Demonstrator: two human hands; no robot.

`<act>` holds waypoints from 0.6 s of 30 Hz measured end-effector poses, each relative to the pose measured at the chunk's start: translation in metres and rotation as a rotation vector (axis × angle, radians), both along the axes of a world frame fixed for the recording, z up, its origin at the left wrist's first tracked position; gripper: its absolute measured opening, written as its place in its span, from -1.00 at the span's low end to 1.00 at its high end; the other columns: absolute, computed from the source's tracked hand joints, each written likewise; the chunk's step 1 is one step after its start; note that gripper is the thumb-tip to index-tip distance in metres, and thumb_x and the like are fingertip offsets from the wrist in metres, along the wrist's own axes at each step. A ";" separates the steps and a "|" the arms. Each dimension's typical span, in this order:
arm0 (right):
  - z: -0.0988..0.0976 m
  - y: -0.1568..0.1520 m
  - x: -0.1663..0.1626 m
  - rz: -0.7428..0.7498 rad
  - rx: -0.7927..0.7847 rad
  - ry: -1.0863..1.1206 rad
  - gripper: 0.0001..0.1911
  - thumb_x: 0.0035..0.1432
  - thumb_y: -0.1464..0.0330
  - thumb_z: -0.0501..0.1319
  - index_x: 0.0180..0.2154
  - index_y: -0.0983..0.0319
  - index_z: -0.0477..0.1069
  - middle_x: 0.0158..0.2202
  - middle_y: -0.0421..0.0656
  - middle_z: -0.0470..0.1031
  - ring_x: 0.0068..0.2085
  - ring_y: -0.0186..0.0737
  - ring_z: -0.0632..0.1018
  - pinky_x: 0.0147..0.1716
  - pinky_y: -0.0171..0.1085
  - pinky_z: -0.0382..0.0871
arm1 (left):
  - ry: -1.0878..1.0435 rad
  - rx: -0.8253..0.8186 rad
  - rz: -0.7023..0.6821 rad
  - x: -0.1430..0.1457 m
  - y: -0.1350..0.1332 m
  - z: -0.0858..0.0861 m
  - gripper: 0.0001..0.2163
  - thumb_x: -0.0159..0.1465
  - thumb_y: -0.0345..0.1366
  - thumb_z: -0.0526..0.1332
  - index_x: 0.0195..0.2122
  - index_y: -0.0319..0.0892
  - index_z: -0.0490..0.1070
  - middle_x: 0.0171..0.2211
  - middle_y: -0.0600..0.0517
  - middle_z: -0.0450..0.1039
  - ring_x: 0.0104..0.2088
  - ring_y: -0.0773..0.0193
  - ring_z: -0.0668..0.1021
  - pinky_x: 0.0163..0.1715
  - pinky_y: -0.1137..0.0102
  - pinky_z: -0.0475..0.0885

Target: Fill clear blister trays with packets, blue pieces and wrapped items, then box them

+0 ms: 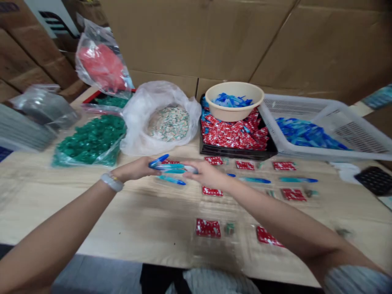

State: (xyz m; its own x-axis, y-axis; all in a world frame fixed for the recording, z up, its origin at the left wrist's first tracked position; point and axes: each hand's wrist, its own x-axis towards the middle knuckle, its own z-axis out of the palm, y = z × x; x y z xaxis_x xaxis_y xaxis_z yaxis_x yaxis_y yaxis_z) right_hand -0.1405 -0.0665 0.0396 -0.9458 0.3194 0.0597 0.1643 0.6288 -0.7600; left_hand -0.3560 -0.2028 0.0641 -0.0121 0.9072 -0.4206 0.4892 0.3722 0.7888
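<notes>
My left hand (139, 168), with a pale band at the wrist, is closed around a few light-blue pens (170, 167) with dark-blue ends. At their other end, the fingers of my right hand (205, 173) pinch the bunch; motion blur hides exactly how many they grip. Just beneath the hands is another blue pen (173, 179). To the right, a pen (255, 180) and a further pen (298, 179) lie in a row among clear plastic packs. Small red patterned packets (208, 228) sit in these packs, some beside a little green piece (229, 228).
Behind my hands stand a bag of green pieces (88, 141), a white bag of small printed pieces (131, 122), a black tray (239, 152) of red packets bearing a cream bowl (234, 113), and a white basket (361, 151) of blue pens. Cardboard boxes (196, 36) wall the back.
</notes>
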 end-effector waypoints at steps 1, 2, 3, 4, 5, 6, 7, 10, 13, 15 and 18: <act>-0.007 -0.013 -0.008 0.009 -0.025 -0.024 -0.74 0.05 0.28 0.12 -0.26 0.28 0.41 -0.39 -0.17 0.46 -0.39 -0.31 0.41 -0.36 -0.35 0.24 | -0.026 -0.007 0.005 0.002 0.000 -0.001 -0.68 -0.04 -0.20 0.23 -0.26 -0.21 0.42 -0.41 0.09 0.43 -0.41 0.32 0.37 -0.41 0.53 0.20; -0.012 -0.023 -0.016 -0.008 -0.045 -0.050 -0.77 0.05 0.30 0.11 -0.30 0.29 0.42 -0.44 -0.18 0.45 -0.42 -0.33 0.39 -0.39 -0.36 0.23 | -0.039 -0.018 0.016 0.004 -0.002 -0.002 -0.70 -0.05 -0.21 0.23 -0.28 -0.22 0.42 -0.45 0.10 0.41 -0.45 0.35 0.35 -0.44 0.53 0.19; -0.016 -0.030 -0.022 -0.035 -0.068 -0.067 -0.79 0.06 0.31 0.10 -0.34 0.30 0.42 -0.48 -0.20 0.43 -0.46 -0.34 0.37 -0.42 -0.37 0.22 | -0.042 -0.033 0.027 0.004 -0.003 -0.004 -0.72 -0.05 -0.21 0.23 -0.31 -0.23 0.42 -0.49 0.11 0.39 -0.49 0.37 0.32 -0.49 0.53 0.17; -0.018 -0.034 -0.028 -0.059 -0.097 -0.064 -0.80 0.05 0.31 0.10 -0.35 0.30 0.41 -0.50 -0.22 0.41 -0.47 -0.36 0.36 -0.44 -0.37 0.21 | -0.039 -0.046 0.043 0.003 -0.005 -0.005 -0.73 -0.05 -0.21 0.23 -0.34 -0.24 0.42 -0.55 0.12 0.35 -0.53 0.39 0.29 -0.53 0.53 0.14; -0.018 -0.036 -0.033 -0.073 -0.133 -0.044 -0.81 0.03 0.32 0.11 -0.35 0.29 0.40 -0.51 -0.23 0.40 -0.48 -0.37 0.34 -0.45 -0.38 0.20 | -0.037 -0.053 0.063 0.002 -0.007 -0.006 -0.75 -0.05 -0.21 0.23 -0.37 -0.25 0.42 -0.60 0.13 0.30 -0.57 0.41 0.26 -0.57 0.52 0.11; -0.016 -0.036 -0.037 -0.082 -0.177 -0.017 -0.82 0.01 0.33 0.13 -0.34 0.29 0.39 -0.51 -0.25 0.39 -0.48 -0.39 0.33 -0.46 -0.39 0.19 | -0.039 -0.052 0.081 -0.001 -0.009 -0.005 -0.75 -0.05 -0.20 0.24 -0.39 -0.25 0.41 -0.64 0.14 0.26 -0.60 0.43 0.23 -0.60 0.52 0.07; -0.013 -0.035 -0.039 -0.091 -0.227 0.000 -0.83 -0.01 0.33 0.14 -0.35 0.29 0.38 -0.52 -0.26 0.37 -0.50 -0.40 0.31 -0.48 -0.39 0.18 | -0.049 -0.046 0.093 -0.003 -0.010 -0.003 -0.75 -0.05 -0.20 0.24 -0.41 -0.26 0.40 -0.67 0.15 0.22 -0.63 0.44 0.21 -0.63 0.51 0.05; 0.004 -0.025 -0.029 -0.170 -0.399 -0.046 -0.85 -0.03 0.33 0.13 -0.42 0.30 0.35 -0.63 -0.31 0.25 -0.64 -0.48 0.16 -0.62 -0.43 0.06 | -0.131 -0.042 0.086 -0.002 -0.011 0.007 -0.76 -0.03 -0.18 0.23 -0.44 -0.28 0.40 -0.70 0.13 0.18 -0.65 0.45 0.21 -0.66 0.51 0.02; 0.014 -0.009 0.023 -0.259 -0.462 -0.099 -0.81 -0.05 0.28 0.15 -0.41 0.28 0.33 -0.65 -0.33 0.21 -0.67 -0.50 0.10 -0.67 -0.43 -0.03 | -0.263 -0.056 0.102 0.025 -0.011 0.007 -0.75 0.01 -0.17 0.20 -0.42 -0.29 0.38 -0.66 0.11 0.22 -0.65 0.46 0.22 -0.67 0.52 0.04; 0.011 -0.005 0.075 -0.337 -0.397 -0.128 -0.80 -0.08 0.25 0.18 -0.43 0.26 0.34 -0.65 -0.32 0.19 -0.66 -0.47 0.14 -0.66 -0.41 0.01 | -0.335 -0.084 0.134 0.055 -0.013 -0.003 -0.74 0.04 -0.14 0.18 -0.41 -0.28 0.34 -0.65 0.12 0.20 -0.66 0.47 0.21 -0.68 0.52 0.05; -0.007 -0.013 0.141 -0.464 -0.294 -0.139 -0.80 -0.08 0.23 0.18 -0.45 0.23 0.35 -0.63 -0.28 0.23 -0.58 -0.37 0.25 -0.57 -0.35 0.14 | -0.434 -0.146 0.135 0.102 -0.017 -0.022 -0.73 0.08 -0.10 0.12 -0.47 -0.25 0.29 -0.68 0.16 0.13 -0.68 0.48 0.18 -0.69 0.52 0.05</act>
